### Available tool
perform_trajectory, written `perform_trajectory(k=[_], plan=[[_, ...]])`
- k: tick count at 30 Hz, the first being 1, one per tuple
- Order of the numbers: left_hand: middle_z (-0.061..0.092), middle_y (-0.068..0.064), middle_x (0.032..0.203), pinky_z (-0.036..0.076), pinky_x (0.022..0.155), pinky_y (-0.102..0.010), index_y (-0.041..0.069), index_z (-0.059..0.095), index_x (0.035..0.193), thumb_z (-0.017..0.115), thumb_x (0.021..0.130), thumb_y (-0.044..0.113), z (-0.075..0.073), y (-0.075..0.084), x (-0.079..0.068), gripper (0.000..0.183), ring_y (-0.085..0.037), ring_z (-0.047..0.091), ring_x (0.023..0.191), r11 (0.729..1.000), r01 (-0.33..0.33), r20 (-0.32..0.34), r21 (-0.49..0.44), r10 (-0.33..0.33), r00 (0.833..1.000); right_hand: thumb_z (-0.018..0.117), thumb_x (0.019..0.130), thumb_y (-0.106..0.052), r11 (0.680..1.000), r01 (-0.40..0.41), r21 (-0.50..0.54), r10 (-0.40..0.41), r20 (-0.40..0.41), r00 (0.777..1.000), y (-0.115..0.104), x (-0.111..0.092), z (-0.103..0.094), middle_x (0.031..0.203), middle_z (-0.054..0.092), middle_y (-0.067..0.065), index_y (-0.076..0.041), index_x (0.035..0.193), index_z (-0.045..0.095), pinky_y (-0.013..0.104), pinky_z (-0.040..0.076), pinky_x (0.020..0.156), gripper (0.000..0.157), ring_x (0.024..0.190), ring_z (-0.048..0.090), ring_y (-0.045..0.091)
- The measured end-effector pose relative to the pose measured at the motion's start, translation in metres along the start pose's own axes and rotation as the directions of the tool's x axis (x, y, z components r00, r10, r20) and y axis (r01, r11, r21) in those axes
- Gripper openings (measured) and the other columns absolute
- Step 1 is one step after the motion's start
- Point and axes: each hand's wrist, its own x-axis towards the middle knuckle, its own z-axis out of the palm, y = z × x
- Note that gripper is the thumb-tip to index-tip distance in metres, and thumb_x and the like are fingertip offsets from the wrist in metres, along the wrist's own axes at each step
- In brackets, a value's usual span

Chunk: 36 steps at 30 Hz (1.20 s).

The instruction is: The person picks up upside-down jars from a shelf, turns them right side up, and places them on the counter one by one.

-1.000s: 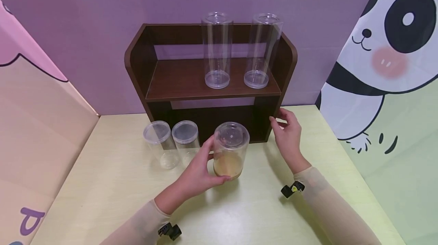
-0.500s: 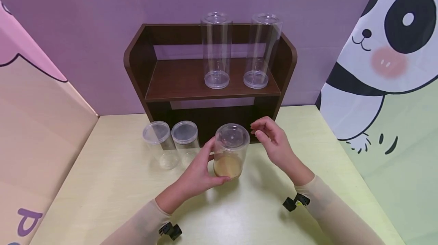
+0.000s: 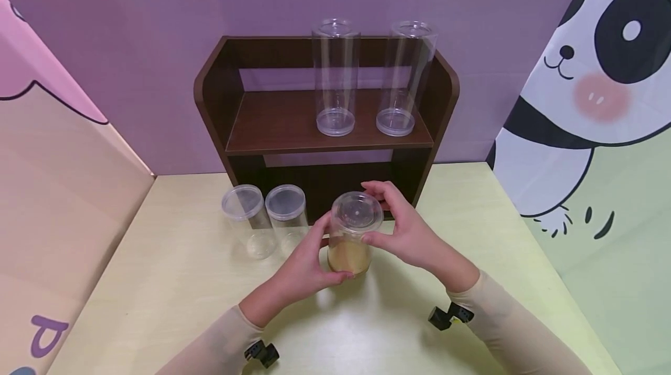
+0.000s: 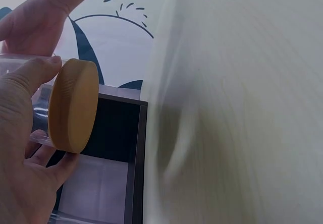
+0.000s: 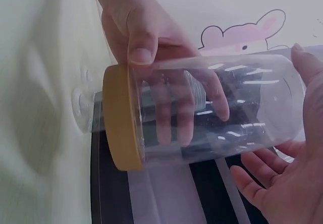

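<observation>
A clear plastic jar (image 3: 350,235) with a yellow-orange screw lid (image 5: 121,118) is held upside down, lid lowest, a little above the table. My left hand (image 3: 300,267) grips it near the lid, thumb in front and fingers behind, as the left wrist view shows around the lid (image 4: 75,105). Around the jar's upper end curves my right hand (image 3: 406,229), its thumb at the near side. In the right wrist view the other fingers (image 5: 252,178) of that hand are spread below the jar, seemingly apart from it.
Two clear lidded jars, the left one (image 3: 243,212) and the right one (image 3: 286,209), stand left of my hands. Behind is a dark brown two-tier shelf (image 3: 285,145). On its upper board stand two tall clear cylinders, one central (image 3: 335,78) and one right (image 3: 403,81).
My right hand has come left from beside the shelf's right side to the held jar. My left hand and the jar have barely moved.
</observation>
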Motion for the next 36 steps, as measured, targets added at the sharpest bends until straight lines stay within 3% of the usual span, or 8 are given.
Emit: perform_trajectory(k=[5, 16, 21, 36], plan=[[0.046, -0.002, 0.163, 0.052, 0.119, -0.049, 0.018, 0.029, 0.17, 0.101, 0.079, 0.006, 0.001, -0.002, 0.0, 0.118, -0.025, 0.05, 0.15, 1.0, -0.003, 0.004, 0.009, 0.003, 1.0, 0.092, 0.088, -0.01, 0.999, -0.025, -0.029, 0.025, 0.0, 1.0, -0.003, 0.001, 0.002, 0.145, 0.057, 0.007, -0.007, 0.159, 0.048, 0.048, 0.051, 0.113, 0.083, 0.134, 0.057, 0.025], [0.047, -0.002, 0.163, 0.053, 0.118, -0.05, 0.018, 0.028, 0.171, 0.102, 0.078, 0.008, 0.003, -0.007, -0.001, 0.119, -0.025, 0.052, 0.148, 0.999, -0.024, 0.004, 0.031, 0.024, 1.0, 0.097, 0.085, -0.011, 1.0, -0.002, -0.027, 0.002, 0.002, 1.0, -0.003, 0.004, 0.004, 0.14, 0.06, 0.005, -0.004, 0.152, 0.056, 0.032, 0.053, 0.113, 0.079, 0.128, 0.062, 0.022], [0.045, 0.001, 0.165, 0.051, 0.12, -0.05, 0.022, 0.026, 0.172, 0.103, 0.077, 0.01, 0.003, -0.008, -0.001, 0.123, -0.023, 0.049, 0.15, 0.999, 0.002, 0.022, 0.032, -0.002, 1.0, 0.097, 0.085, -0.01, 1.0, -0.012, -0.016, 0.012, -0.002, 1.0, -0.006, 0.003, 0.005, 0.14, 0.06, 0.004, -0.004, 0.152, 0.057, 0.033, 0.054, 0.112, 0.078, 0.128, 0.062, 0.022], [0.048, -0.001, 0.163, 0.049, 0.121, -0.051, 0.021, 0.03, 0.17, 0.103, 0.077, 0.012, 0.005, -0.015, -0.002, 0.118, -0.022, 0.053, 0.146, 0.999, 0.025, 0.067, 0.035, -0.027, 0.997, 0.097, 0.085, -0.011, 1.0, -0.012, -0.016, 0.012, -0.014, 1.0, -0.008, 0.004, 0.005, 0.14, 0.06, 0.003, -0.008, 0.151, 0.059, 0.036, 0.054, 0.113, 0.077, 0.129, 0.062, 0.021]])
